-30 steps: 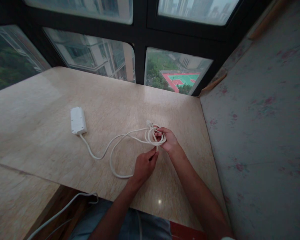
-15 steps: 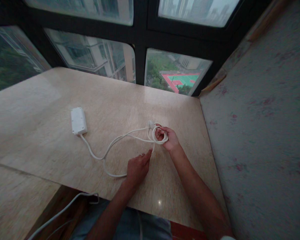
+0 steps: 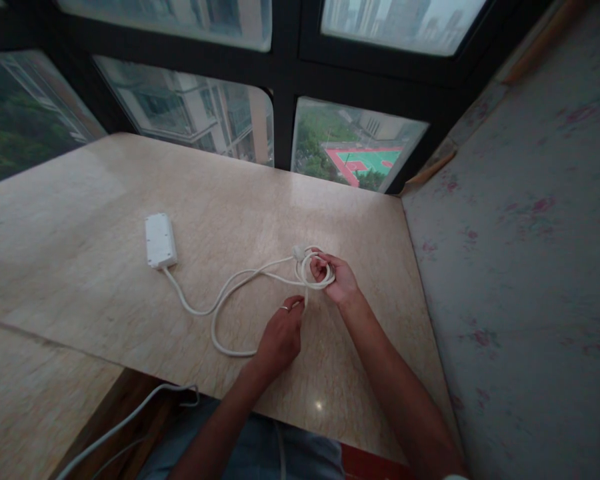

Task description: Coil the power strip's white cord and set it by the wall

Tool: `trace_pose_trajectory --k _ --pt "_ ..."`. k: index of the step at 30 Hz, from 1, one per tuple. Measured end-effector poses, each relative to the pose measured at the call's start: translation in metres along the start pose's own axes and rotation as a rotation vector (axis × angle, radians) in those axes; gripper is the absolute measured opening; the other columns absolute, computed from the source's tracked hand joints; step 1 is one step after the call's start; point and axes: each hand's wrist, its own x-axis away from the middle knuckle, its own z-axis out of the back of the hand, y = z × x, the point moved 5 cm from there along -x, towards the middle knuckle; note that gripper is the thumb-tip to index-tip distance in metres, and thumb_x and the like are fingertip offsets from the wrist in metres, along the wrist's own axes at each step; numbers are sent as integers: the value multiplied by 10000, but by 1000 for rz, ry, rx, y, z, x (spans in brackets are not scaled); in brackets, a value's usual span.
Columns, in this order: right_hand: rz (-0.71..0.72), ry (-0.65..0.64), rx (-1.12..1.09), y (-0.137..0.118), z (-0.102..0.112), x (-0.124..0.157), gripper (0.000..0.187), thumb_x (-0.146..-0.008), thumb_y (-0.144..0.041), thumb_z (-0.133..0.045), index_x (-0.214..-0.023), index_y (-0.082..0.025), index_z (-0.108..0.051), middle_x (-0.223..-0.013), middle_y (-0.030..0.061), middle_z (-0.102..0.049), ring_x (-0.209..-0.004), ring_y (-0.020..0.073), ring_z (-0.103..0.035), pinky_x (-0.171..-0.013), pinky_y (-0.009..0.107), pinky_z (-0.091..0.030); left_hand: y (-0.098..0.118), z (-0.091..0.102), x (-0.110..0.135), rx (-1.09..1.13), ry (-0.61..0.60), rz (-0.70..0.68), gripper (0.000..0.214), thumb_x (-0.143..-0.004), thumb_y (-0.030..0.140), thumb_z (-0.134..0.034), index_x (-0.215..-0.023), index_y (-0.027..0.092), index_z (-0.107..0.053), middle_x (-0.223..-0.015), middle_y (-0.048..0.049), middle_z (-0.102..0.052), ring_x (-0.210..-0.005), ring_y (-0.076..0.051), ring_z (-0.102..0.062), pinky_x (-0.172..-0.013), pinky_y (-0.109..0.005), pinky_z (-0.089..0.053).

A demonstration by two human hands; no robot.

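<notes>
My right hand (image 3: 336, 277) is closed around a small coil of white power cord (image 3: 305, 273) above the marble-patterned sill. At the coil's left side shows a pale plug (image 3: 299, 253). Below and left of the coil, my left hand (image 3: 281, 333), with a ring on one finger, pinches the strand that hangs from the loops. From there the cord runs under the left hand, bends in a wide loop on the sill and leads to a white power strip (image 3: 161, 241), which lies with its screwed underside up.
The stone windowsill (image 3: 105, 280) ends at dark window frames (image 3: 283, 120) behind and a floral-papered wall (image 3: 520, 267) on the right. Another white cable (image 3: 125, 421) hangs off the front edge at lower left, near my legs in blue jeans (image 3: 260, 447).
My left hand has drawn in its fingertips on the strand and turned slightly. The plug has shifted a little left, and the loop on the sill has moved slightly. My right hand stays almost in place.
</notes>
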Motion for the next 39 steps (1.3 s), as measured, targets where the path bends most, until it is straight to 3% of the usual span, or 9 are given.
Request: trace_pose_trajectory --k 3,7,11,14,18,21,25,30,39 --pt "-33 -1 7 3 -4 4 204 -747 28 -516 -839 -98 -647 -559 -38 -567 -396 22 -469 -560 133 -561 -2 -1 -6 321 39 164 553 -798 105 -516 -1342 152 -429 -1240 -151 -593 -908 -177 -635 -871 -381 -515" --pt "-77 -10 -13 7 -8 8 220 -765 28 -482 -864 -84 -644 -567 -34 -557 -391 18 -455 -535 115 -550 2 -6 -21 822 91 323 347 -792 291 -611 -1104 151 -552 -1062 -99 -658 -890 -164 -653 -803 -303 -518" --pt "-105 -50 -33 7 -12 11 226 -771 19 -496 -907 -94 -636 -600 -33 -572 -405 18 -469 -546 114 -559 0 -11 -30 1009 208 424 311 -791 414 -613 -953 150 -588 -787 -16 -625 -613 -106 -586 -549 -218 -448" --pt "-137 -94 -49 5 -13 10 236 -789 12 -479 -938 -107 -618 -624 -32 -580 -414 16 -474 -525 99 -551 0 -9 -28 855 229 383 261 -834 403 -550 -900 156 -602 -663 28 -547 -488 -74 -448 -470 -201 -339" --pt "-171 -115 -77 3 -13 10 253 -830 -1 -411 -969 -107 -594 -636 -28 -574 -403 15 -458 -517 97 -549 6 0 -25 430 225 189 220 -871 293 -487 -765 156 -624 -648 0 -569 -596 -113 -509 -592 -232 -388" --pt "-187 -127 -107 0 -14 12 250 -848 -13 -395 -978 -110 -586 -646 -28 -568 -401 13 -459 -487 80 -527 3 4 -23 283 203 104 237 -886 223 -451 -871 150 -675 -688 -21 -610 -649 -135 -550 -655 -255 -417" --pt "-166 -127 -116 -8 -13 14 236 -865 -27 -402 -980 -110 -591 -654 -33 -558 -420 7 -484 -525 70 -534 -3 2 -15 125 124 0 373 -877 138 -430 -1177 164 -651 -785 -48 -653 -712 -153 -581 -703 -274 -439" --pt "-135 -142 25 -11 -11 12 206 -809 2 -480 -915 -106 -619 -628 -46 -560 -415 -5 -464 -559 62 -538 -6 1 -2 14 75 4 449 -891 130 -416 -1304 186 -585 -841 -67 -668 -761 -167 -603 -736 -290 -461" --pt "241 -179 421 -52 -19 31 187 -725 -105 -677 -909 -135 -695 -568 -69 -585 -463 21 -520 -661 152 -584 -3 19 10 -31 5 43 370 -905 174 -431 -1189 189 -666 -853 -86 -706 -797 -190 -651 -750 -306 -492"
